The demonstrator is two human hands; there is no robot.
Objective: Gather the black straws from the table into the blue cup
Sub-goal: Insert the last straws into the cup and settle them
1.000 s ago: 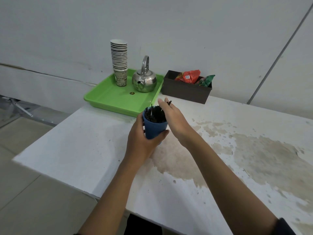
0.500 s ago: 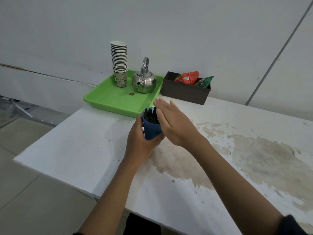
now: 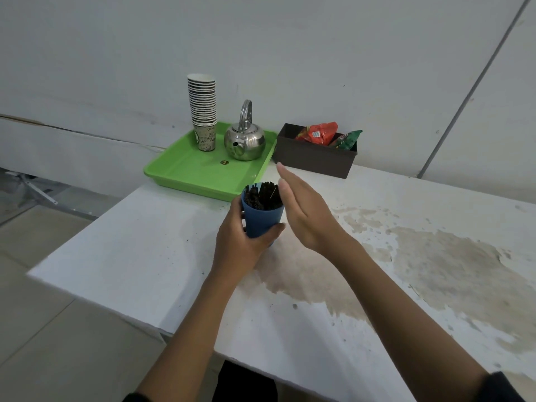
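Note:
The blue cup (image 3: 262, 220) stands on the white table (image 3: 139, 250), just in front of the green tray. A bundle of black straws (image 3: 263, 195) sticks up out of it. My left hand (image 3: 242, 246) grips the cup from the near left side, thumb curled round its front. Beside the cup's right rim my right hand (image 3: 304, 216) is held with straight fingers and holds nothing. No loose straws show on the table.
Behind the cup a green tray (image 3: 191, 169) carries a stack of paper cups (image 3: 203, 110) and a steel kettle (image 3: 245, 139). A dark box (image 3: 314, 158) with snack packets stands against the wall. Brown stains (image 3: 435, 256) cover the table's right part. The table's left edge drops to the floor.
My right hand has lifted off the straws' tops and moved right and back, clear of the cup. The left hand still holds the cup in place.

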